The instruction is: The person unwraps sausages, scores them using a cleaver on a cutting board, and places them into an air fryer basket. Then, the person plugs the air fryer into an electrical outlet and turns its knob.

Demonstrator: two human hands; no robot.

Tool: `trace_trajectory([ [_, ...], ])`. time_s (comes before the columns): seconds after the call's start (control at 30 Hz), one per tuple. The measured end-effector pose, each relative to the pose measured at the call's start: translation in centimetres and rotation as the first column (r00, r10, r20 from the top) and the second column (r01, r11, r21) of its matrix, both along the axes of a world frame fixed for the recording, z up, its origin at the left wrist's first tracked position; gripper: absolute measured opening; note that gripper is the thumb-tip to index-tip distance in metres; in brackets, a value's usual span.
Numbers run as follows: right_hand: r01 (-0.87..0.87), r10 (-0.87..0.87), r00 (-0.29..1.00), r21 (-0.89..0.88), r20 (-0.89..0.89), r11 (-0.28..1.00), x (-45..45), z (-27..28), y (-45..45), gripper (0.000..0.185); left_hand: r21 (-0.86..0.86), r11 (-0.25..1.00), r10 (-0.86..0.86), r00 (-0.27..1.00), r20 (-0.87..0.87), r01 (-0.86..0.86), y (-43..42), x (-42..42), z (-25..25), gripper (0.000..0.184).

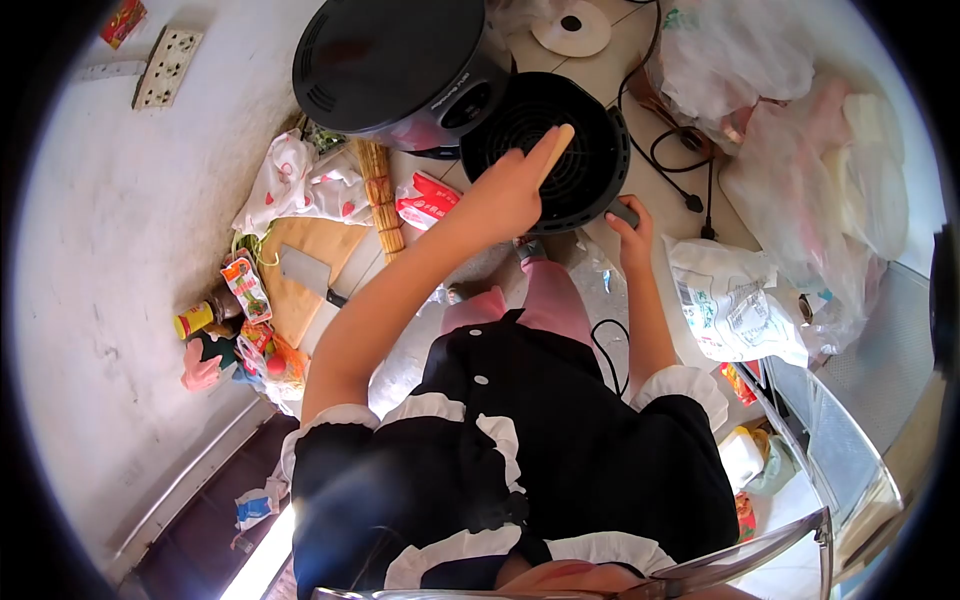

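Basket (533,92), a single round black one with a slotted base, sits at the front centre, close beside one black air fryer (395,62). The left hand (508,190) reaches over its rim with fingers closed round one pale yellow piece (556,153), whose lower part the fingers hide, so I cannot tell what it is. The right hand (632,232) is wrapped round the basket's one grey handle (622,212). Left of the basket lie one red-and-white packet (427,200), one bound straw bundle (377,195), and one cleaver (306,268) on one wooden board (312,240). Two black plugs (693,203) on cords lie to the right, and one pale disc (571,28) with a dark centre lies beyond. Bare tile (655,175) gives some open room between the basket and the plugs; on the left, the fryer leaves little. Clear plastic bags (815,170) crowd the right side, too tangled to count, above one white printed bag (730,305). The fryer is cut off by the top edge, its lettering is hard to read, and the forearm covers part of the basket's near side.
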State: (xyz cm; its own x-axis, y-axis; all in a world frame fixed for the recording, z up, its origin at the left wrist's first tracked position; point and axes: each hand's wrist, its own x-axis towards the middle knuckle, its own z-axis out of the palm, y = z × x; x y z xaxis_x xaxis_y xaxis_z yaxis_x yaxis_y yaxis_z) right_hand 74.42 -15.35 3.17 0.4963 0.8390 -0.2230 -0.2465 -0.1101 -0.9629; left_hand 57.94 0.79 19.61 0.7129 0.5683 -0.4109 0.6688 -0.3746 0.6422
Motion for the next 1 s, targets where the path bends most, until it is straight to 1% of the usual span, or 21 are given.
trace_trajectory([
  [0.1, 0.015, -0.015, 1.0, 0.007, -0.02, 1.0, 0.0, -0.5, -0.1, 0.021, 0.275, 0.954, -0.06, 0.975, -0.212, 0.119, 1.6, 3.5, -4.2, 0.076],
  [0.27, 0.035, -0.035, 0.999, 0.01, -0.038, 0.999, 0.0, -1.5, -0.3, 0.023, 0.434, 0.888, 0.028, 0.922, -0.385, 0.154, 3.9, 5.2, -12.0, 0.069],
  [0.33, 0.045, -0.044, 0.999, 0.023, -0.028, 0.999, 0.3, -1.5, -0.1, 0.024, 0.472, 0.864, 0.045, 0.908, -0.416, 0.174, 4.2, 5.2, -13.4, 0.07],
  [0.43, 0.048, -0.049, 0.999, 0.029, 0.006, 0.998, 0.5, -1.1, -0.1, 0.024, 0.481, 0.856, 0.051, 0.895, -0.444, 0.19, 4.2, 5.8, -12.5, 0.062],
  [0.53, 0.016, -0.016, 0.999, 0.009, 0.039, 1.0, 0.8, -1.1, -0.1, 0.024, 0.499, 0.844, 0.041, 0.903, -0.427, 0.198, 4.5, 5.7, -11.9, 0.046],
  [0.63, -0.005, 0.005, 0.998, -0.001, 0.056, 1.0, 1.1, -1.0, -0.1, 0.025, 0.439, 0.889, -0.005, 0.96, -0.281, 0.133, 3.9, 4.5, -9.1, 0.033],
  [0.73, -0.016, 0.017, 0.996, -0.006, 0.09, 1.0, 1.2, -0.6, -0.1, 0.025, 0.426, 0.903, -0.033, 0.997, -0.068, 0.059, 1.3, 1.4, -3.7, 0.03],
  [0.8, -0.013, 0.013, 0.994, -0.004, 0.108, 1.0, 1.2, -0.4, 0.0, 0.026, 0.25, 0.968, 0.014, 1.0, 0.022, -0.019, -0.3, -1.5, -2.0, 0.029],
  [0.9, -0.023, 0.026, 0.997, -0.039, 0.076, 0.999, 1.1, 0.2, -0.1, 0.026, 0.132, 0.984, 0.119, 0.993, 0.028, -0.121, -2.8, -5.1, 0.8, 0.028],
  [1.0, -0.116, 0.123, 0.991, -0.116, 0.055, 0.986, 2.0, -0.8, -0.5, 0.024, 0.005, 0.971, 0.236, 0.968, 0.08, -0.237, -4.5, -8.6, 0.3, 0.026],
])
